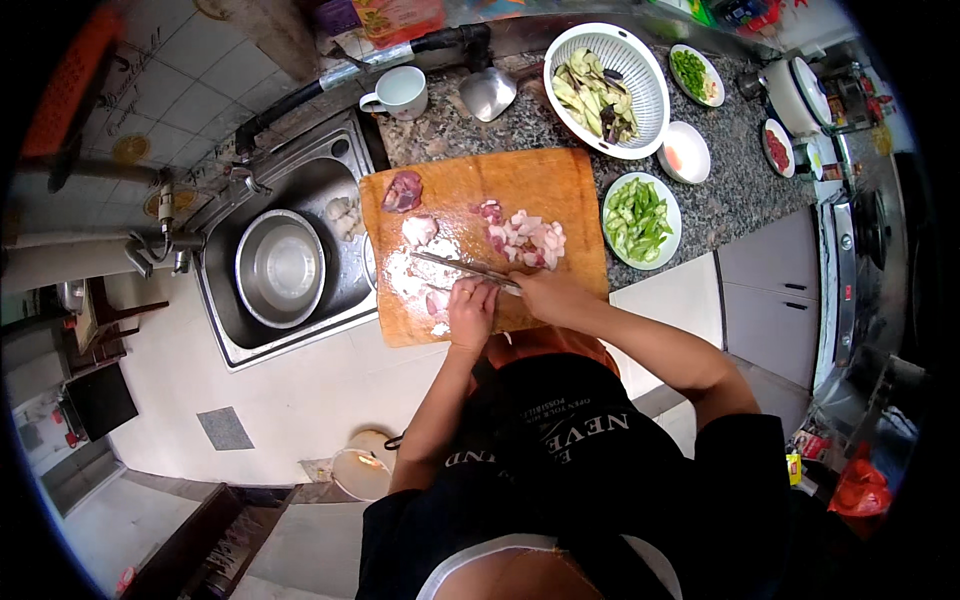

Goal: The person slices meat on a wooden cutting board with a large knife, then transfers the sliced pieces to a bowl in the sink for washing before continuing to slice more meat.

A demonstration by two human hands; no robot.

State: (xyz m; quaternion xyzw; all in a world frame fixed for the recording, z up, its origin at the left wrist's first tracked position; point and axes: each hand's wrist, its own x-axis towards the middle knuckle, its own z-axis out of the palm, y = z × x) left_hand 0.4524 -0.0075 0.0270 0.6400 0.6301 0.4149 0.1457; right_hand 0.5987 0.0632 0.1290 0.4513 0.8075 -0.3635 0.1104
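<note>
My right hand (545, 297) is wrapped round the handle of a kitchen knife (455, 265), its blade pointing left across the wooden cutting board (575, 190). Close against the blade, my left hand (472, 310) has its fingers bent and pressed together; what lies under them is hidden. A small piece of raw meat (437, 302) is just left of that hand. Cut chunks of pale and pink meat (530, 240) form a pile beyond the knife. Farther left lie a dark red piece of meat (402, 192) and a pale lump of meat (419, 230).
Left of the board is a sink (225, 330) holding a metal basin (283, 268). Behind stand a mug (402, 92), a ladle (488, 93) and a white colander (650, 110) of sliced eggplant. At right are a plate of sliced green peppers (640, 222) and a white bowl (685, 152).
</note>
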